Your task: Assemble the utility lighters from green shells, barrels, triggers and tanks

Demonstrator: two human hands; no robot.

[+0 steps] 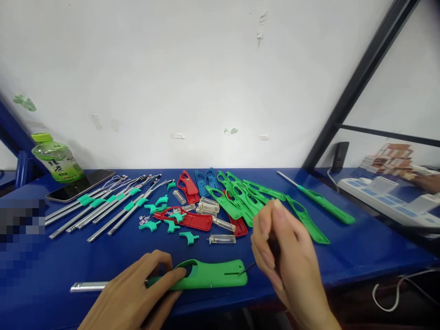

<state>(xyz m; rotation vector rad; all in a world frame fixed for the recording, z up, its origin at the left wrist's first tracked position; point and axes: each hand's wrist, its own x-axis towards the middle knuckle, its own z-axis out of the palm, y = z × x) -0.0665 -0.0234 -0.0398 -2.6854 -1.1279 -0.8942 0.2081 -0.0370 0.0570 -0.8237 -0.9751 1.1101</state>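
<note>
A green lighter (220, 274) with a silver metal tube (88, 287) lies along the front edge of the blue table. My left hand (147, 284) is closed around its middle, the thumb and fingers at the trigger opening. To the right, my right hand (285, 256) is raised with its fingers curled and pressed together. A thin dark rod (248, 267) runs from beneath that hand to the slot end of the green lighter; where it is gripped is hidden behind the fingers.
Behind lie metal tubes with wires (113, 208), teal triggers (189, 237), clear fuel tanks (222, 239), red shells (192, 220), green shells (240, 199) and another green lighter (326, 206). A bottle (58, 160) and phone (80, 185) stand back left.
</note>
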